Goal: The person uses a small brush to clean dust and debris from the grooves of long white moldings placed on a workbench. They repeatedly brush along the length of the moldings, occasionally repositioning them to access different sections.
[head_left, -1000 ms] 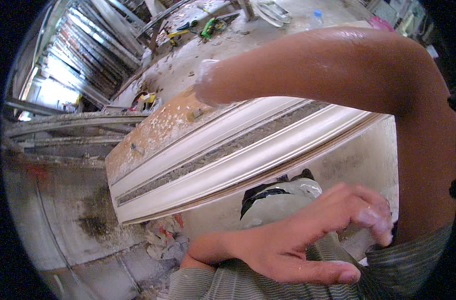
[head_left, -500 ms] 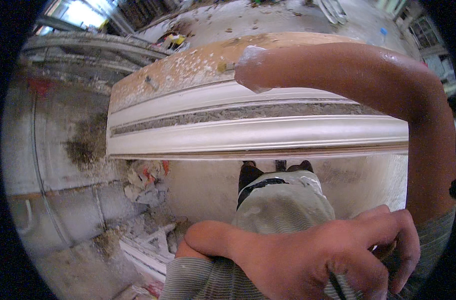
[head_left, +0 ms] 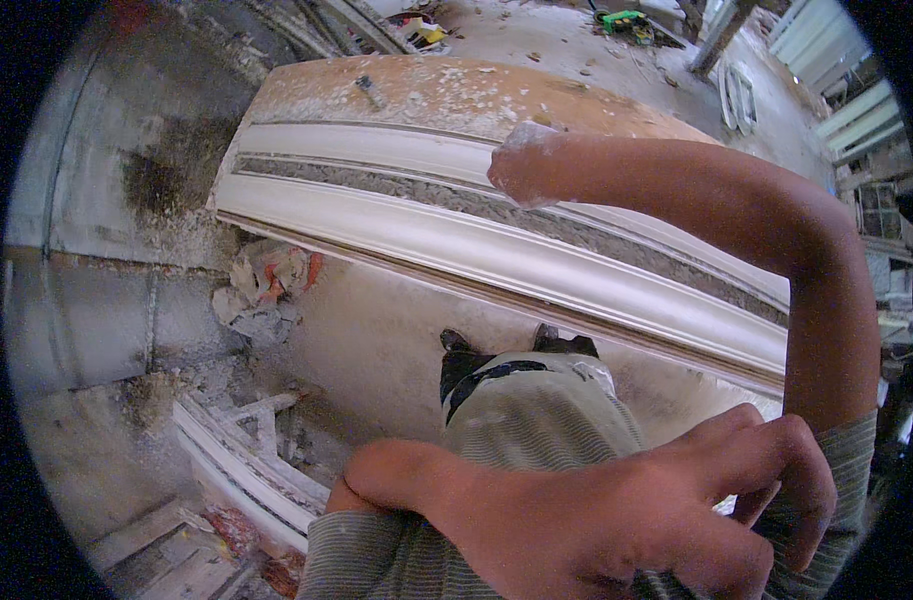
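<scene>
My right hand [head_left: 531, 168] is closed, its knuckles coated in white powder or plaster. It is over the back strip of a long white moulding [head_left: 456, 235], and whatever its fingers hold is hidden. A rough grey channel [head_left: 376, 188] runs along the moulding between smooth white strips. My left hand [head_left: 696, 500] is close in front of my body, reaching across to the right. Its fingers are curled, and I cannot make out anything inside them. The moulding lies on an orange-brown board [head_left: 416, 85] spattered with white flecks.
A small dark-tipped object [head_left: 368, 90] sits on the board's back left. Crumpled debris [head_left: 266, 285] lies on the floor left of the bench. White frame pieces [head_left: 236, 470] lean at lower left. Farther off are a green item [head_left: 624, 22] and light strips [head_left: 738, 98].
The view has turned, so the moulding now slants down to the right. A yellowish-brown object earlier beside my right hand no longer shows. Both hands stay closed.
</scene>
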Tool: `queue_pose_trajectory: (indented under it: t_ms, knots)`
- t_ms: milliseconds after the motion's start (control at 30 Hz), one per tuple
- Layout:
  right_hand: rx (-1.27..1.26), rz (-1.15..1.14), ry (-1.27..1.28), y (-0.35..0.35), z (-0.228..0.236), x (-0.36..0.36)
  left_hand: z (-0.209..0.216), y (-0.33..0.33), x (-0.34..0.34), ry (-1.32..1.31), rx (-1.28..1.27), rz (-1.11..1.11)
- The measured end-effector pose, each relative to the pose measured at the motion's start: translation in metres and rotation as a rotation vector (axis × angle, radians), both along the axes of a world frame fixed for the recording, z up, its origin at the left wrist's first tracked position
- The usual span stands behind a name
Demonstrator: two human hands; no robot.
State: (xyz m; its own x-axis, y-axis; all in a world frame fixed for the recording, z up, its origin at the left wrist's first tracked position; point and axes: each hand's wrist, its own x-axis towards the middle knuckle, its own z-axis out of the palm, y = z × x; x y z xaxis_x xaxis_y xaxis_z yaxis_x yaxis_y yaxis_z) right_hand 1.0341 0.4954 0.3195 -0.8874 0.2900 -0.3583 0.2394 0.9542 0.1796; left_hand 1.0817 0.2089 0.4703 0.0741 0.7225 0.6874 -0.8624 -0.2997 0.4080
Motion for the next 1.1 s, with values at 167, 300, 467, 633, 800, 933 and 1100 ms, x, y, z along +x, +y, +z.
queue_pose_trajectory:
  t_ms: [167,300,467,633,800,933,1100]
  knots:
    - [-0.022,0.113,-0.037,-0.052,-0.006,-0.1,0.021,-0.007,-0.112,0.393,0.349,0.193]
    - [-0.02,0.208,-0.063,-0.087,-0.003,-0.171,0.024,-0.031,-0.157,0.157,0.317,0.301]
    - [-0.036,0.327,-0.114,-0.141,-0.013,-0.247,0.013,-0.063,-0.209,0.16,0.251,0.338]
    - [-0.052,0.432,-0.153,-0.177,-0.013,-0.297,0.009,-0.084,-0.253,0.192,0.207,0.399]
    - [-0.075,0.639,-0.085,-0.181,-0.025,-0.32,0.016,-0.088,-0.259,0.17,0.193,0.45]
    - [-0.191,0.766,0.109,-0.169,-0.036,-0.329,0.016,-0.085,-0.263,0.15,0.177,0.503]
    - [-0.145,0.691,0.052,-0.165,-0.036,-0.338,0.018,-0.08,-0.271,0.156,0.167,0.556]
